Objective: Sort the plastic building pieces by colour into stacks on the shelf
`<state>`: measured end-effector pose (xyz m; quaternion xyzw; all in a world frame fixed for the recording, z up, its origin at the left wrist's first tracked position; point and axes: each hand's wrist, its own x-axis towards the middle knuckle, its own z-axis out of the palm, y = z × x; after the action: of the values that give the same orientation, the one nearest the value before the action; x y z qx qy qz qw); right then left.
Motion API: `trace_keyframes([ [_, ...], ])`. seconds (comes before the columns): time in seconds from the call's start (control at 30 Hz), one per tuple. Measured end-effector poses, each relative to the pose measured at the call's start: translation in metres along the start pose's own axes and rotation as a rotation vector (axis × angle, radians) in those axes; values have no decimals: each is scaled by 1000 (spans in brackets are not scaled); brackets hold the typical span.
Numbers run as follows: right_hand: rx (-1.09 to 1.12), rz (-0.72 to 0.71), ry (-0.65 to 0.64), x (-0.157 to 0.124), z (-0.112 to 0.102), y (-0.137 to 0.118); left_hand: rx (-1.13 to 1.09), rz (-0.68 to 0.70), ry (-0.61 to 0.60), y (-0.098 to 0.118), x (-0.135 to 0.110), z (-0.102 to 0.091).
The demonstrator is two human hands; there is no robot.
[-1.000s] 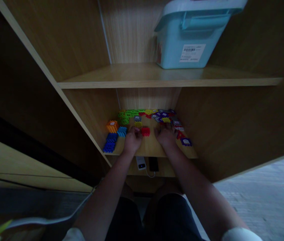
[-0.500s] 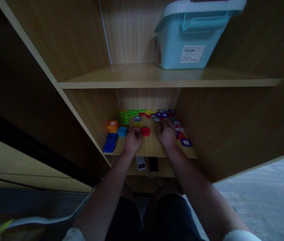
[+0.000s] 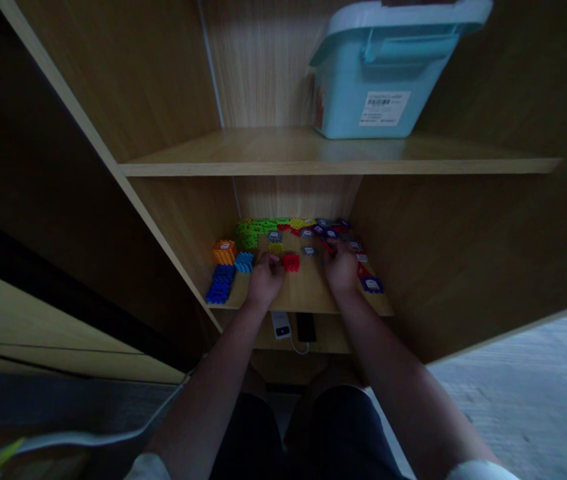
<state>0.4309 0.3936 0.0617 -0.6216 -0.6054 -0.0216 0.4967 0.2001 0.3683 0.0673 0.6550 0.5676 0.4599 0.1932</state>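
Note:
My left hand [image 3: 265,279] rests low over the shelf with its fingers curled together; whatever they may hold is too small to make out. Just right of its fingertips stands a stack of red plastic interlocking tiles [image 3: 291,262]. A red interlocking tile [image 3: 330,247] is pinched in the fingertips of my right hand [image 3: 342,268], partly covered by them. Near that hand lie a grey tile [image 3: 309,251] and a purple tile [image 3: 331,234]. Beyond my left hand are a yellow tile [image 3: 276,247] and another grey tile [image 3: 274,237].
Blue stacks [image 3: 219,284], a light-blue stack [image 3: 244,262] and an orange stack [image 3: 224,251] line the left side. Green tiles [image 3: 247,235] fill the back left corner. Above is a shelf board [image 3: 273,152] bearing a teal lidded bin [image 3: 353,80]. A phone [image 3: 306,327] lies below.
My right hand has drawn back slightly and to the right, and a red tile now shows in its fingers. A grey tile now lies closer to me. My left hand stays put.

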Motion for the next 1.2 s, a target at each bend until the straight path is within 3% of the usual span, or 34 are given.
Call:
trace_keyframes([
  [0.17,-2,16,-17,1,-1,0,-9,14,3,0,0,0],
  [0.7,31,146,129,-1,1,2,-15,1,-9,1,0,0],
  [1.0,-37,83,106,2,-1,6,-28,-1,-5,3,-1,-1],
  [1.2,-21,-17,72,-1,-11,-8,-56,12,-11,5,-1,-3],
])
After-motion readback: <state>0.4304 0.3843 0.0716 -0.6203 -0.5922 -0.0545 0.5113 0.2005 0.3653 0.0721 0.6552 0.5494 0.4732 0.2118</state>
